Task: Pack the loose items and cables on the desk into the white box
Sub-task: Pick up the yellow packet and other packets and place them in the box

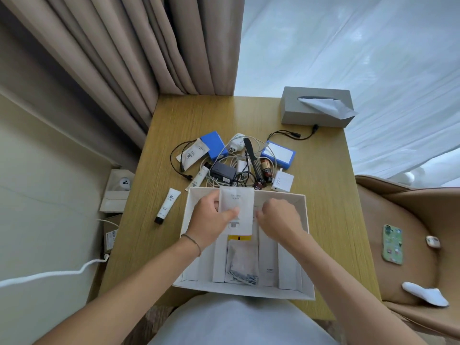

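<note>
The rectangular wooden desk (323,220) carries the open white cardboard box (307,247) at its near edge, directly in front of the person; all positions below are given relative to this box. Inside it, flat white sachets and cartons lie side by side, probably so that further items stack level. Beyond its far wall lies the unpacked heap: a tangle of white and black cables (225,161), two blue rectangular packs (214,148), a black comb (252,155) and a white charger block (282,181) marked "120W". Left of the box lies a white tube with a black cap (167,205); its print is too small to read. Over the box's far half, the left hand (211,217) pinches a flat white sachet (236,205) between thumb and fingers, apparently to lay it flat; its lettering is illegible. The right hand (280,219) hangs curled just beside it; what it grips cannot be told.
</note>
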